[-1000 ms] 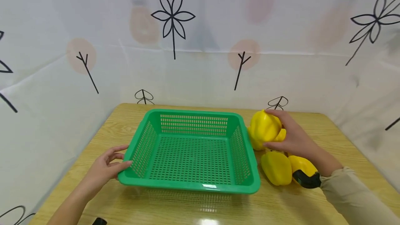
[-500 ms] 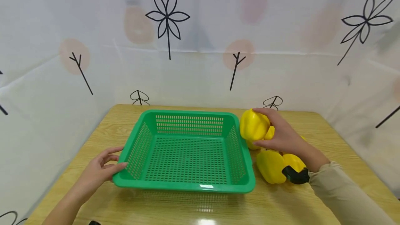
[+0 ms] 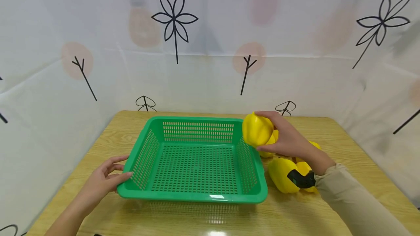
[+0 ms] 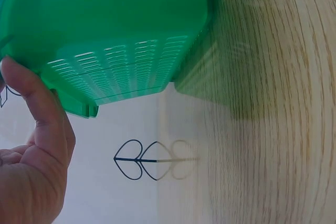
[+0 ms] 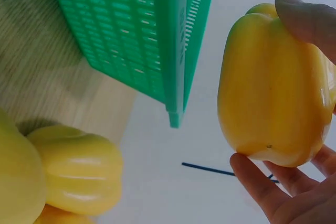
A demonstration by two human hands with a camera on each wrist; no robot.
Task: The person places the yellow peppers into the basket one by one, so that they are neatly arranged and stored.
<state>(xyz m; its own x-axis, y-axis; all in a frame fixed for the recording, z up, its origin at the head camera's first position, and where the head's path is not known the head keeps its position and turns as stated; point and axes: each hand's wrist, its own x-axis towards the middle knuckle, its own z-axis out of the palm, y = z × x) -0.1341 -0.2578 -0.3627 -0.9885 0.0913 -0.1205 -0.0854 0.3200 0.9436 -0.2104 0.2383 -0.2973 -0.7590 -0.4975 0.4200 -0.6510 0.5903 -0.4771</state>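
Curtain: a pale printed cloth (image 3: 203, 75) hangs behind and around the work, with black line flowers, leaves and twigs, and faint peach and pink shapes.
Table: a light wood-grain top (image 3: 131, 216) runs back to the cloth; there is a bright glare spot at its near edge.
Basket: a green plastic basket (image 3: 197, 195) with slotted walls and a gridded floor rests upright on the table; its floor shows bare in the head view.
Sleeve: a beige cuff (image 3: 357, 196) covers the right forearm and ends at the wrist.
Right hand: the right hand (image 3: 290, 139) is spread around a yellow pepper (image 3: 257, 129), thumb at one end and fingers at the other, gripping it off the table.
Left hand: the left hand (image 3: 103, 179) holds the basket by its rim near the near left corner, thumb over the edge, the other fingers loosely bent outside.
Held pepper: in the head view it overlaps the rim at the basket's far right corner; in the right wrist view a gap shows between the two.
Other peppers: several yellow ones lie on the table right of the basket, the nearest (image 3: 280, 176) greenish and just beside the wall, others partly hidden behind the right hand and wrist.
Wrist piece: a black object (image 3: 301, 179) sits at the right cuff.
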